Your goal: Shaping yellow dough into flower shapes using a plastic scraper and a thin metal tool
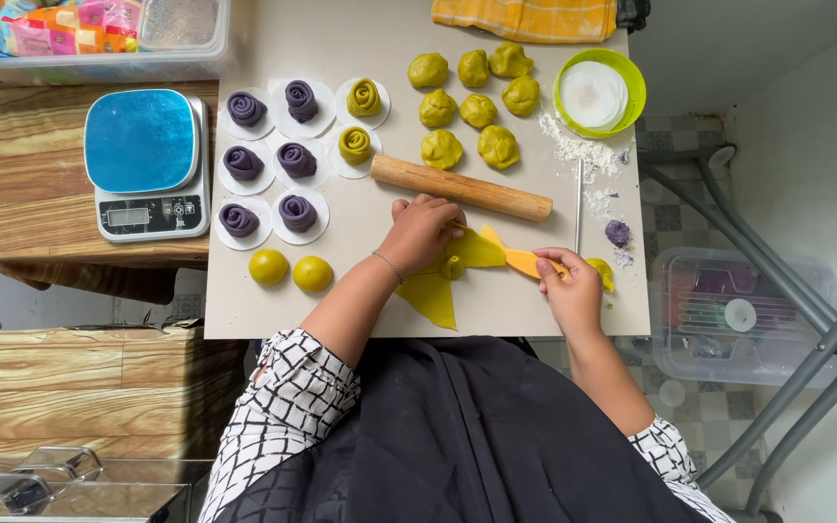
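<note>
Head view: a flattened sheet of yellow-green dough (435,291) is seen on the pale table (360,291), near its front edge. The left hand (421,232) is pressed down on the dough, fingers curled over a small rolled-up lump at the middle of the sheet. The right hand (569,286) is closed in a pinch on an orange plastic scraper (520,260), whose blade lies against the sheet's right flap.

The thin sheet could be torn if the scraper were pushed too steeply under it, or if dough stuck to the table — little loose flour is seen beneath it. The wooden rolling pin (461,188), lying just behind the left hand, could be knocked and rolled toward the raw dough balls (475,105). A scrap of purple dough (617,232) near the right edge could smear colour into the yellow piece if it were dragged across.

As for containers — a green bowl (632,73) at the back right holds a stack of round white papers, with flour spilled beside it. A clear plastic tub (99,66) at the back left holds colourful packets. Another clear lidded box (743,305) stands on the floor to the right; its contents cannot be made out. Finished purple and green dough roses (283,160) sit on paper rounds beside a blue-topped kitchen scale (150,163).
</note>
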